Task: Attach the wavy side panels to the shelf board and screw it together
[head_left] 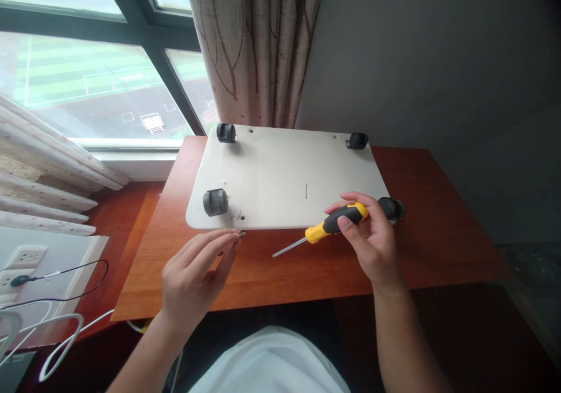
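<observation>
My left hand (197, 270) pinches a small metal piece (242, 234), perhaps a screw, just off the near edge of a white board (280, 165). In my right hand (372, 235) is a yellow and black screwdriver (335, 222), its shaft pointing down to the left above the table. Black casters stand at the board's corners: one near left (215, 202), one far left (226, 133), one far right (358, 141), and one near right (391, 208), partly behind my right hand. A small hole (242, 218) shows by the near left caster.
The board lies on a brown wooden table (438, 223). Behind it hang a patterned curtain (258, 48) and a grey wall (394, 54). A window (100, 83) is at the left. Lower left are a wall socket (27, 258) and white cables (65, 343).
</observation>
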{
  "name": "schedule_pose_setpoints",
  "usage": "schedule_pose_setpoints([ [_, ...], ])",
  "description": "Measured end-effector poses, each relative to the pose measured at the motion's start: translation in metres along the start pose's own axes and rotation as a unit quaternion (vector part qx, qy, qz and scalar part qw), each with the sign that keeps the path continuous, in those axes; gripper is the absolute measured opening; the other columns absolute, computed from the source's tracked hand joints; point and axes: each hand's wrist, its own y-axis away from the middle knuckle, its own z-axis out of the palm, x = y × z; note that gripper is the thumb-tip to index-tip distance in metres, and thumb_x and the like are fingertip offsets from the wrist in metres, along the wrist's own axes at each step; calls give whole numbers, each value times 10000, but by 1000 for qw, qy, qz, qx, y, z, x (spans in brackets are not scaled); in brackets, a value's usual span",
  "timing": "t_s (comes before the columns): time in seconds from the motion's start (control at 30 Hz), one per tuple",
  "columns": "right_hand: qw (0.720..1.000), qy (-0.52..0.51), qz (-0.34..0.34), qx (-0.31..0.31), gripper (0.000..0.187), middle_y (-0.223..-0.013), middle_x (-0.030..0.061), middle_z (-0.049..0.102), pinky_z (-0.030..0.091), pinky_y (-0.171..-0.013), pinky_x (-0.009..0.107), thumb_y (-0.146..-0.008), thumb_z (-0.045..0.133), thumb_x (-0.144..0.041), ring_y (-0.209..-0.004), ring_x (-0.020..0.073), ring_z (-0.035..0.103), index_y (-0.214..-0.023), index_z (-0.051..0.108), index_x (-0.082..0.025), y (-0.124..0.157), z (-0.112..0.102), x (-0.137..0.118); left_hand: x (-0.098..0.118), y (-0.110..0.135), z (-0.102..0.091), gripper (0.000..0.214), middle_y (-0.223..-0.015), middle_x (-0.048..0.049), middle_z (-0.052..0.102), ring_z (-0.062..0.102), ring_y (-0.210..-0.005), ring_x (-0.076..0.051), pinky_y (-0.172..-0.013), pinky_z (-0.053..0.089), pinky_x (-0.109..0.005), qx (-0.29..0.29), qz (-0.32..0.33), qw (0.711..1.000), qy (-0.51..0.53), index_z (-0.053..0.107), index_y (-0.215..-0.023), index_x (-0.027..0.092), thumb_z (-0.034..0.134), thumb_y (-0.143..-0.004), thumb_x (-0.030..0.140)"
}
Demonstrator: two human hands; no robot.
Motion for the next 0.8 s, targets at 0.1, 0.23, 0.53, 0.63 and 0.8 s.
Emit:
schedule_pose_setpoints([
  [0.1,1000,-2,-4,2,330,-1020,45,717,567,-806,318,-919,663,-364,-949,190,692,-1224,582,-269,1,1,-1,-3,-24,-1,230,-964,-10,770,708,-819,-174,-757,552,-282,-7,32,996,-78,699,-1038,216,744,-846,98],
  [0.23,1000,-9,0,2,320,-1036,41,715,563,-836,319,-920,665,-344,-965,181,683,-1222,585,-275,4,-1,-4,-8,-38,4,137,-864,19,768,683,-743,-173,-623,477,-274,-17,48,982,-180,706,-998,225,736,-874,176],
  [0.53,1000,-10,9,7,312,-1030,42,710,565,-839,320,-925,662,-334,-972,181,679,-1217,578,-263,5,-3,-11,-9,-42,9,88,-862,28,775,660,-723,-167,-574,430,-272,-18,65,974,-216,717,-970,221,713,-888,190],
  [0.63,1000,-9,10,4,319,-1038,46,709,569,-833,324,-924,660,-340,-976,185,680,-1221,575,-262,4,-2,-10,-11,-43,10,57,-809,21,768,661,-706,-175,-541,410,-278,-22,63,972,-224,721,-944,226,688,-905,202],
  [0.8,1000,2,10,4,329,-1034,58,710,579,-819,344,-922,657,-366,-968,201,686,-1220,568,-260,4,0,-12,-12,-39,12,108,-919,2,781,695,-779,-200,-596,464,-290,-30,51,979,-193,718,-1009,230,679,-910,212],
])
